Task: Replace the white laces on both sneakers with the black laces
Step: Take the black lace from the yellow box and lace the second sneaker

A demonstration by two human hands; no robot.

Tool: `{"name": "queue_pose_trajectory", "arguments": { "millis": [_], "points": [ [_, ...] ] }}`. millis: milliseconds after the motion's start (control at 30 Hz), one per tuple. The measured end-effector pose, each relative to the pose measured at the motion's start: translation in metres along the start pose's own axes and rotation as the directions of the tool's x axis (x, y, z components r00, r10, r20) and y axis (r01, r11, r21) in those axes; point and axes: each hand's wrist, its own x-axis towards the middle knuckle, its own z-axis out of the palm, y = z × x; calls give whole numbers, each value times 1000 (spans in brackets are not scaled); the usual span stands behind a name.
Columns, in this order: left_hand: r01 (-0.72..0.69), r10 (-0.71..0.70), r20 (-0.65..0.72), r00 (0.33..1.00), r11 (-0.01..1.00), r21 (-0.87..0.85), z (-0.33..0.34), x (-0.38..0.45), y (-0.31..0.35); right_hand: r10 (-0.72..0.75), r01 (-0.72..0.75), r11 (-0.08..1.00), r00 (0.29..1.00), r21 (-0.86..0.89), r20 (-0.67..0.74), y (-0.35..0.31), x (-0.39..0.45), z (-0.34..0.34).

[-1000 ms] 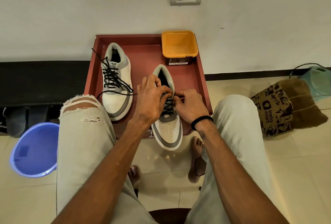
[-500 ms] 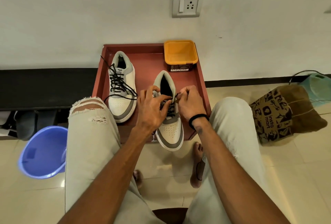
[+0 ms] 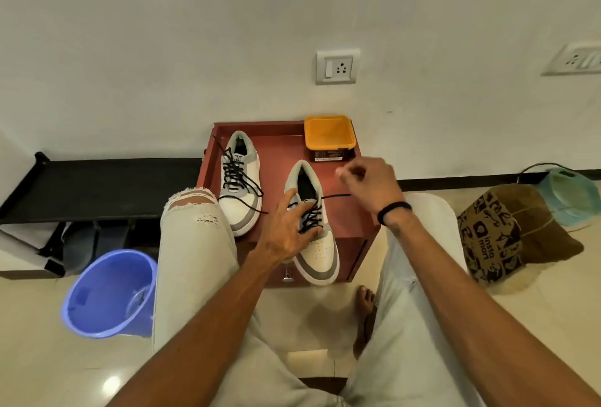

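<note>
Two white and grey sneakers stand on a red-brown low table (image 3: pixel 279 159). The left sneaker (image 3: pixel 240 185) carries a black lace with loose ends trailing off both sides. The right sneaker (image 3: pixel 317 237) is also threaded with a black lace (image 3: pixel 310 216). My left hand (image 3: pixel 286 228) rests flat on the right sneaker's left side, thumb across the lacing, holding it down. My right hand (image 3: pixel 367 184) is raised to the right of the shoe, pinching the end of that black lace, which runs taut from the top eyelet. No white laces show.
An orange-lidded tub (image 3: pixel 329 136) stands at the table's back right corner. A blue bucket (image 3: pixel 110 293) lies on the floor at left, beside a black shoe rack (image 3: pixel 97 185). A brown paper bag (image 3: pixel 497 231) and teal bucket (image 3: pixel 567 198) sit at right. My knees flank the table.
My right hand has pulled away from the shoe's tongue, up and to the right, drawing the black lace out taut. My left hand has flattened onto the shoe. The camera has tilted upward.
</note>
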Motion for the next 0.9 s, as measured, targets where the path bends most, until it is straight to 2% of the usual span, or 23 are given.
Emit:
{"name": "queue_pose_trajectory", "arguments": {
  "millis": [33,100,167,233,333,433,533,700,833,900],
  "points": [
    [5,-5,-2,1000,998,-60,-1,-5,2,-9,29,986,992,-163,123,6,-2,12],
    [20,-24,-23,999,984,-178,-4,-13,1,19,72,937,966,-342,257,18,-3,33],
    [64,-77,-37,996,960,-274,-11,-16,0,36,87,909,957,-407,287,23,-4,45],
    [128,-139,-17,990,949,-288,-17,-20,0,49,83,904,955,-420,294,25,-6,48],
    [116,-137,-98,986,973,-197,-20,-16,2,83,30,911,963,-411,255,25,-10,46],
    [112,-148,-154,977,968,-225,-19,-9,9,108,-33,950,968,-311,226,32,-10,46],
    [161,-227,-177,958,933,-321,-16,-2,12,97,-51,978,971,-204,219,34,-11,49],
    [233,-342,-169,925,858,-458,-12,6,7,91,-37,951,982,-306,167,33,-8,55],
    [284,-381,-140,914,848,-447,-9,8,1,116,-74,946,987,-316,114,31,-5,46],
    [307,-391,-126,912,852,-425,-11,11,-3,181,-172,974,982,-146,50,29,-3,37]
  ]
}}
